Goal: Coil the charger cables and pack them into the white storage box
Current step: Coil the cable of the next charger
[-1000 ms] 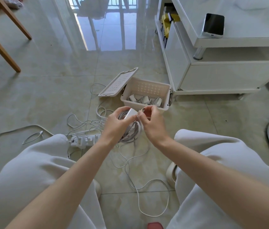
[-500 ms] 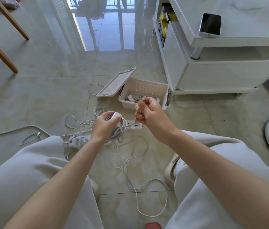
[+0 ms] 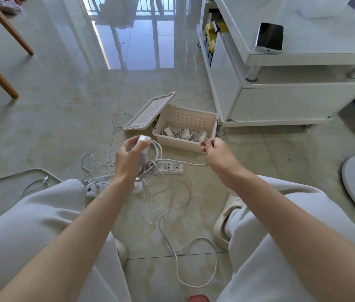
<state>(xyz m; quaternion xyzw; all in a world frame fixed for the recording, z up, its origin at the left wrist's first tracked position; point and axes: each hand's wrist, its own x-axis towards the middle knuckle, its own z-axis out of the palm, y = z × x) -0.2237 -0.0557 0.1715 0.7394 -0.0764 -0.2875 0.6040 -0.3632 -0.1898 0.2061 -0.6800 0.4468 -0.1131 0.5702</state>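
Head view showed the left hand (image 3: 128, 160) clamped round the charger (image 3: 144, 139) and its coil, the right hand (image 3: 220, 155) pinching the cable end (image 3: 206, 141). Keeping that tail taut while wrapping looked wise; the white storage box (image 3: 190, 118) sat just beyond the right hand.

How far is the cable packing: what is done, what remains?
Done: several coiled chargers lie in the open white box. In hand: the left hand grips a charger with its coil, the right hand pinches the cable end. Left: loose cables on the floor.
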